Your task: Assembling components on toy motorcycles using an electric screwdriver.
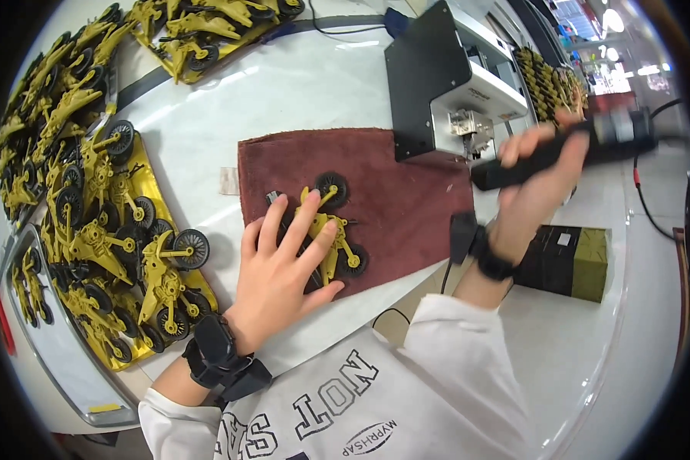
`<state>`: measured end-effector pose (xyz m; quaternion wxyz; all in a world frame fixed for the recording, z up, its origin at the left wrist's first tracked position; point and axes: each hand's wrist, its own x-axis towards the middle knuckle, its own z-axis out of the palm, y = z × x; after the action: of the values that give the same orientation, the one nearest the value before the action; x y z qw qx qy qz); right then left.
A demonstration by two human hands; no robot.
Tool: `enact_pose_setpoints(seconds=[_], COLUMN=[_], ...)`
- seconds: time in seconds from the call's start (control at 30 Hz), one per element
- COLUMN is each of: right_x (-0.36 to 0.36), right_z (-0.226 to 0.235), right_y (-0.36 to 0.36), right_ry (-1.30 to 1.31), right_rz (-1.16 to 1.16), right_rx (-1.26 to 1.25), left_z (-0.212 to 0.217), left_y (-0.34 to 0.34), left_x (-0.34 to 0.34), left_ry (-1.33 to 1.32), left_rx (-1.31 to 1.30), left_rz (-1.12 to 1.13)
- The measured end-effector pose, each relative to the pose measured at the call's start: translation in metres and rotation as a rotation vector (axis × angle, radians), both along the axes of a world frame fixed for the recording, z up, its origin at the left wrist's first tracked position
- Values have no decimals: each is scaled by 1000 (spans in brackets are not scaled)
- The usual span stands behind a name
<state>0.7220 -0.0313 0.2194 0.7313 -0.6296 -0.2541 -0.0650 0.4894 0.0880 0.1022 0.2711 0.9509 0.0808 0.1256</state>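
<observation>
A small yellow toy motorcycle with black spoked wheels [334,261] lies on a maroon cloth [422,207]. My left hand [278,268] rests across its left side, fingers spread and stretched out. Between and beneath those fingers shows a long dark piece, mostly hidden. Off to the right, my right hand [535,193] is closed around a black handheld tool shaped like an electric screwdriver [525,167]. A cable leaves its far end. The tool is held sideways, away from the toy motorcycle and close to the front of a black-and-white machine [425,100].
At left, a yellow tray [147,182] is heaped with toy motorcycles. More fill a pile [61,100] behind it and another yellow tray [178,70] at the back. A grey tray [69,372] stands at the left edge. A black-and-olive box [563,261] sits at right.
</observation>
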Motion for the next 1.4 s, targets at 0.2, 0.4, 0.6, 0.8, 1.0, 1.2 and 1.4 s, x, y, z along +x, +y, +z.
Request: enact_pose_setpoints(seconds=[0.2,0.4,0.6,0.8,1.0,1.2,1.4], right_x=[-102,-123,-120,-123,-118,-122,-186], right_z=[-27,-38,-56,-63,-64,-28,29], right_y=[-14,-4,-3,1,1,-2,38], right_ry=[-137,-160,-127,-113,-77,-116,426], right_rz=[666,876,953,997,1047,820,1214], right_rx=[244,228,154,157,159,392,753], left_z=[3,1,-2,-7,-6,1,-4], left_y=[2,3,1,1,2,0,6], left_x=[0,-2,-3,-5,-4,0,-5], left_ry=[-7,2,-41,-44,-45,-71,-246], left_rx=[-18,-27,-43,-48,-54,-32,-95], left_rz=[-21,-10,-1,2,-11,-15,-2])
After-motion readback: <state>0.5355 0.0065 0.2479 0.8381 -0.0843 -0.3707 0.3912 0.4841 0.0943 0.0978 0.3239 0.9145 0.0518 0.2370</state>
